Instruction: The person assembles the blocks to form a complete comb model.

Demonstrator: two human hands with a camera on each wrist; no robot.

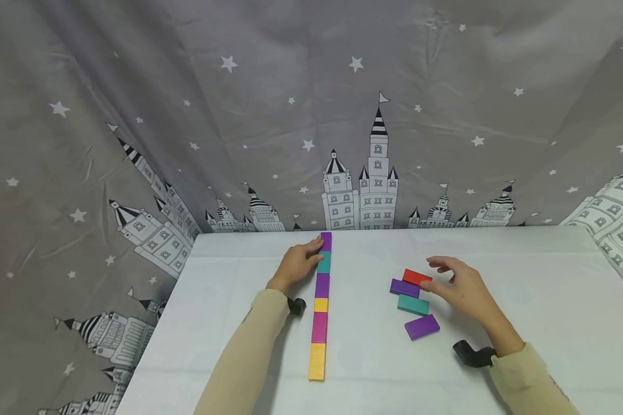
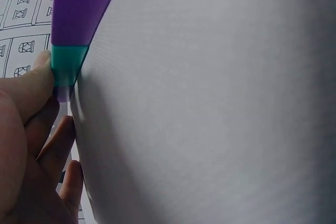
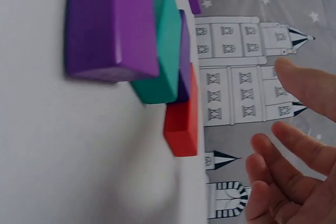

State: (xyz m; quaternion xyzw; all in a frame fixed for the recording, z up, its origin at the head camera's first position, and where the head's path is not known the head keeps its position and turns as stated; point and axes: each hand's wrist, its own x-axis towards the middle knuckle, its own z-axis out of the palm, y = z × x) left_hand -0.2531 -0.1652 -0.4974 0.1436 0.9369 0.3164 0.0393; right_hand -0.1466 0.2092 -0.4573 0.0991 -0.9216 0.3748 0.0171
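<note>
A straight row of coloured blocks runs away from me. Nearest is a long yellow block, then a magenta block, a short yellow block, a purple block, a teal block and a far purple block. From the left side, my left hand touches the row's far end, its thumb against the teal block. My right hand hovers with parted fingers and nothing between them. Beside it lie a red block, a dark violet block, a teal block and a purple block.
A white table carries both sets of blocks, with bare surface between them. Behind and to the left hangs a grey curtain printed with stars and castles. Dark wrist mounts sit at both wrists.
</note>
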